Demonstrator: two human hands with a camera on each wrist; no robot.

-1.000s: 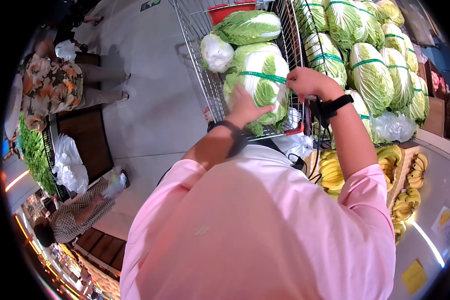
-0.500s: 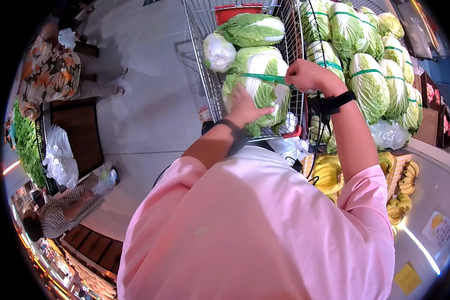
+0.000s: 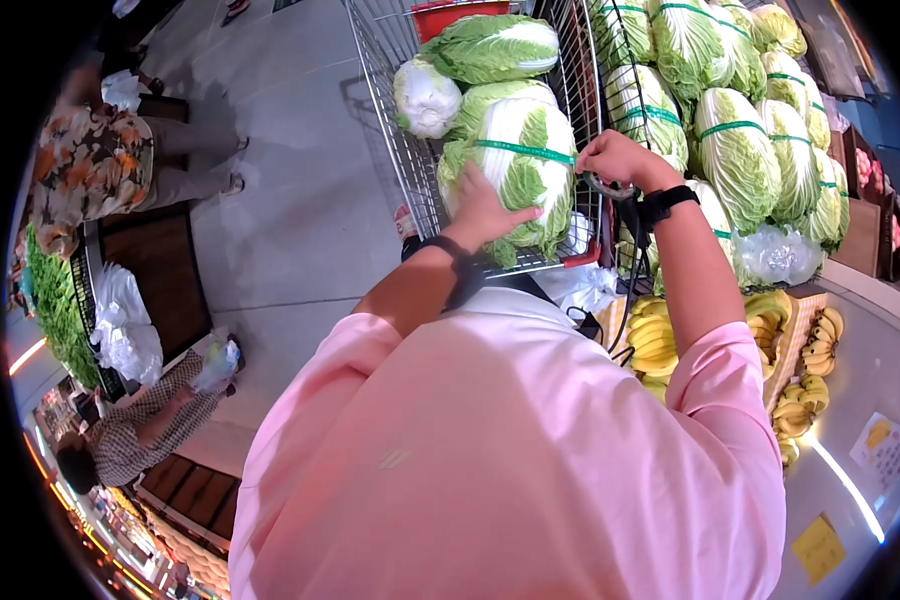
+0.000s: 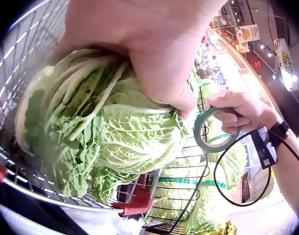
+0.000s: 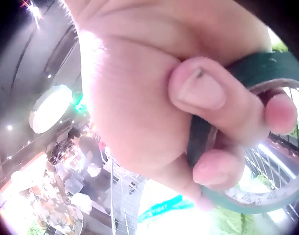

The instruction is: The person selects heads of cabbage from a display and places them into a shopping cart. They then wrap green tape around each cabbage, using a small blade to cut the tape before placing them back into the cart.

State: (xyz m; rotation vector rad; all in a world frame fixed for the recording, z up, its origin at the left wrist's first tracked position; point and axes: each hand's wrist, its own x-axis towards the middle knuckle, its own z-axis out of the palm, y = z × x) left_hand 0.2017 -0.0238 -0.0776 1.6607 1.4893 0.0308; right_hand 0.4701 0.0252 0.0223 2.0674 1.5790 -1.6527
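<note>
A large napa cabbage (image 3: 525, 190) lies in the shopping cart, with a band of green tape (image 3: 523, 150) across its middle. My left hand (image 3: 482, 208) rests on its near left side, thumb stretched toward the right; in the left wrist view the palm covers its top. Just beyond the cabbage's right side, my right hand (image 3: 620, 162) grips a roll of green tape (image 4: 204, 128). Its fingers (image 5: 222, 98) pass through the ring in the right wrist view. The band runs from the cabbage toward that hand. Another napa cabbage (image 3: 492, 48) and a white cabbage end (image 3: 427, 97) lie farther back.
Wire walls of the cart (image 3: 382, 105) stand around the cabbages. To the right are stacked taped cabbages (image 3: 738, 150), with bananas (image 3: 653, 340) below them. A cable (image 4: 215, 178) hangs by my right wrist. Other people (image 3: 95, 165) are at left.
Half a second ago the tape strip looked twisted near my right hand; now it lies flatter along the cabbage, and more of the roll shows below that hand. My left hand stays on the cabbage.
</note>
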